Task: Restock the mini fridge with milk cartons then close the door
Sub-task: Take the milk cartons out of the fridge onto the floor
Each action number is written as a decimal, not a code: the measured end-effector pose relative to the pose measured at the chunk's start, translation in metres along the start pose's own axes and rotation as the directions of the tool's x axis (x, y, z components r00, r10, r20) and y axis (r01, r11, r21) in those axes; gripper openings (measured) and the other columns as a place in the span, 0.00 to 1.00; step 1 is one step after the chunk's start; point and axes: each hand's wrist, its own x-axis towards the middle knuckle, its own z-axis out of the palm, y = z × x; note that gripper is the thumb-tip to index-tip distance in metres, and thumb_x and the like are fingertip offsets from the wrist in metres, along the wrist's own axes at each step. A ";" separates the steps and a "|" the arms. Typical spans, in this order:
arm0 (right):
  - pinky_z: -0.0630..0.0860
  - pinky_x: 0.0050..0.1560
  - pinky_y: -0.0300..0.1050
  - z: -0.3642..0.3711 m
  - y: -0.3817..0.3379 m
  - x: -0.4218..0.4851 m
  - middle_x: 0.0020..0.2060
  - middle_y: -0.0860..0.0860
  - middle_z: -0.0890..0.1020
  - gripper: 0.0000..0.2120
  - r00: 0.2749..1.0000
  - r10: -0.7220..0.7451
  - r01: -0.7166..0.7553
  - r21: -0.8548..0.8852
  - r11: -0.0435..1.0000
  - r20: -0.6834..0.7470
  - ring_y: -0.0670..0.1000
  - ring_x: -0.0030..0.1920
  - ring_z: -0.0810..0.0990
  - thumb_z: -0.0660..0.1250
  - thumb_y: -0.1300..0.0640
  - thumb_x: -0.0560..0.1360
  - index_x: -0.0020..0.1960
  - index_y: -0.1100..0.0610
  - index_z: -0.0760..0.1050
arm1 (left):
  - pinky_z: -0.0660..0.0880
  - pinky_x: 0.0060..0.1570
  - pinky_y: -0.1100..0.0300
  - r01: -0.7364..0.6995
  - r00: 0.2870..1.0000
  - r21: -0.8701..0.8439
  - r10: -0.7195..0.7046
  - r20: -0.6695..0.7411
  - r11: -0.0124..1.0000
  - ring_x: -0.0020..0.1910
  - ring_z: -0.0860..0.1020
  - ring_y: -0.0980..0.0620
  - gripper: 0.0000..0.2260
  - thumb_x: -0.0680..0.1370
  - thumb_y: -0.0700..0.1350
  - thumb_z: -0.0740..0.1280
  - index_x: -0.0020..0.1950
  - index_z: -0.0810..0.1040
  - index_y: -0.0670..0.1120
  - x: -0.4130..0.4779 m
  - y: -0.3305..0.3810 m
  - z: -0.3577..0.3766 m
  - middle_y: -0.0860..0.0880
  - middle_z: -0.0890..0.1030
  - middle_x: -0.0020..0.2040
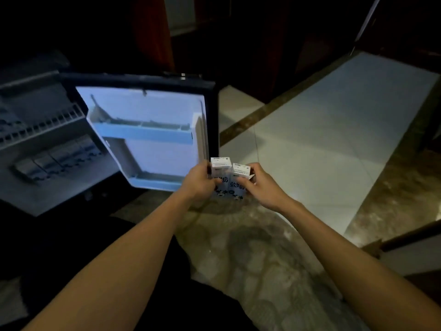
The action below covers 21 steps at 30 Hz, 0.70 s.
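Observation:
Two small white milk cartons with dark print stand side by side on the floor, just right of the open fridge door. My left hand (199,181) grips the left carton (220,167), fingers curled round its side. My right hand (259,183) grips the right carton (241,172), which sits a little lower. The mini fridge (35,144) lies open at the left, with a wire shelf above and several cartons lying in a row on its floor. Its door (152,108) stands wide open, white inside, with two door racks that hold nothing.
Pale floor tiles (322,130) with a brown marbled border stretch to the right. Dark wooden furniture rises behind the fridge and at the far right. My dark-clothed knees fill the bottom left. The room is dim.

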 end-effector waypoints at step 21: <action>0.71 0.48 0.43 0.116 0.162 -0.018 0.58 0.56 0.81 0.14 0.963 0.207 -0.185 -0.137 0.973 0.170 0.56 0.57 0.80 0.65 0.58 0.81 0.65 0.60 0.72 | 0.72 0.47 0.57 0.175 0.936 0.259 -0.242 0.256 0.950 0.53 0.77 0.45 0.15 0.77 0.43 0.70 0.59 0.68 0.45 -0.019 -0.140 0.106 0.42 0.77 0.59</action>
